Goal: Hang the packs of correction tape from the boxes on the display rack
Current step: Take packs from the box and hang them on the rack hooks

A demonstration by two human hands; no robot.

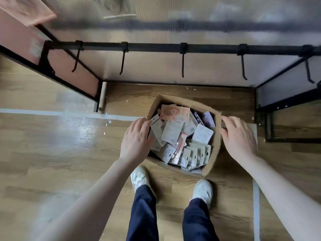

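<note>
An open cardboard box [216, 146] stands on the wooden floor in front of my feet. It is full of loose packs of correction tape [172, 132], mostly pale card backs and one orange pack at the far side. My left hand [136, 141] rests on the box's left wall with fingers fairly straight, reaching over the rim. My right hand [238, 136] lies against the outside of the right wall, fingers bent over the edge. Beyond the box runs the display rack's black bar [156, 46] with several bare hooks [182, 65] pointing toward me.
A second, blurred rail [173, 26] runs higher up. The rack's black frame has a reddish side panel [22, 40] at left and a pale panel [286, 84] at right. My white shoes [139, 178] stand just short of the box. Wooden floor spreads to the left.
</note>
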